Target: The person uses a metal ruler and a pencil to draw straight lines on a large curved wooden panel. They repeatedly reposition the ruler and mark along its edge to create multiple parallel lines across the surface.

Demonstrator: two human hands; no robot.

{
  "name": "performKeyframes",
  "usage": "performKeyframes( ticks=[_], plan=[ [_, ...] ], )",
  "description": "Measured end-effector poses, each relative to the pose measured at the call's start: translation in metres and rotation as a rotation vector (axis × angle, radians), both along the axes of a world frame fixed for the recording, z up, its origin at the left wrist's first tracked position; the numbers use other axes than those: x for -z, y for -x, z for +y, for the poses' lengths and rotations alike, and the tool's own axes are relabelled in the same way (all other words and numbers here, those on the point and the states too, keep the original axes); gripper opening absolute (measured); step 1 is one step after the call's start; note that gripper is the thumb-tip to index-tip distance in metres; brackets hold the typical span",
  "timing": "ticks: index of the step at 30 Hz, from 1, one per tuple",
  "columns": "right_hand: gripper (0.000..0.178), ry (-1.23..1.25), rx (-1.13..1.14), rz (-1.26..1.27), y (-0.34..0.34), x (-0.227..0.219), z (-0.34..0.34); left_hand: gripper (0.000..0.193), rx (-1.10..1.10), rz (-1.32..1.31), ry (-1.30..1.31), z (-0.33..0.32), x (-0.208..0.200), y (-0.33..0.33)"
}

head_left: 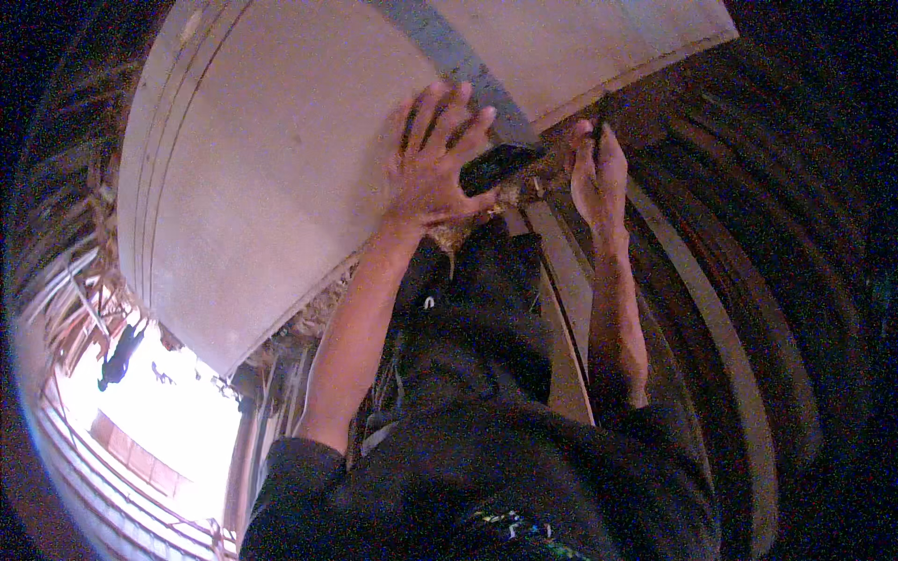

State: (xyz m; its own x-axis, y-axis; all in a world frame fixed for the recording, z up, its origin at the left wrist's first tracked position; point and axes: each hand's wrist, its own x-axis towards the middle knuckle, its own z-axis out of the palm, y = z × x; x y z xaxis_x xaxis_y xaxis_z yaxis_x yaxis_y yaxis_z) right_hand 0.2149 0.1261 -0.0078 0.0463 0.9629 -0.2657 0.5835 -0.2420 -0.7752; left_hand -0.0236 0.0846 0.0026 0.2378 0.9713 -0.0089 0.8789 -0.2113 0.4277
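A large pale board [271, 159], apparently wood, tilts across the upper view, with a few dark lines along its left side. Across it runs a wide, flat grey strip [440, 47], like a straightedge or the blade of a square, ending in a dark block [500, 166] at the board's near edge. My left hand [440, 154] lies flat on the board with fingers spread, fingertips at the strip's left side and thumb by the dark block. Just off the board's right edge, my right hand [599, 178] pinches a thin dark stick [601, 117], perhaps a pencil.
Long planks [702, 271] lie on the right in dim light. Shavings and scraps [318, 313] show under the board's near edge. At the lower left, a bright opening [178, 421] lets in strong light, beside a heap of thin wood strips [70, 290].
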Motion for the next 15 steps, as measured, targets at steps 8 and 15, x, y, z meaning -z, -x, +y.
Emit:
performKeyframes(
  ticks=[8,15],
  plan=[
    [0.03,0.489,0.048,0.262,0.058,-0.038,-0.021,0.096,-0.093,-0.036,-0.026,-0.029,0.002,0.019],
    [0.02,0.466,-0.282,0.39,0.117,-0.017,-0.096,0.087,-0.146,0.105,0.075,-0.124,-0.013,0.098]
  ],
)
